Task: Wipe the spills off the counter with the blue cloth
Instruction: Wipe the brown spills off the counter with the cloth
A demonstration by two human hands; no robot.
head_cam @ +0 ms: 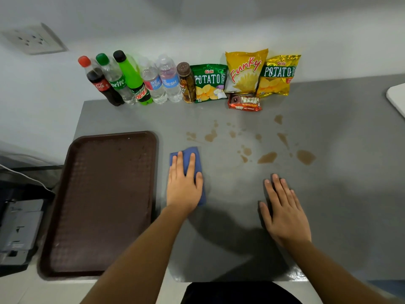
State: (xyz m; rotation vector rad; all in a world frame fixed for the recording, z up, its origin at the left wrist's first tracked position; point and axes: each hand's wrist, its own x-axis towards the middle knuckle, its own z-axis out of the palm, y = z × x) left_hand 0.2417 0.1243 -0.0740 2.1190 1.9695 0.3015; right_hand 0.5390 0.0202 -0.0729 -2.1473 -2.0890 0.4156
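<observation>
the cloth (190, 156) is pressed flat on the counter (341, 194) under the open left hand (183, 183), its long axis pointing away. the spills (267, 157) lie ahead and rightward, nearer the right hand (285, 211), which is spread flat and empty.

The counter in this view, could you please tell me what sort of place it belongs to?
Probably a snack counter or small canteen: a grey counter with soft-drink bottles and crisp bags lined against the wall, plus a brown serving tray.
</observation>
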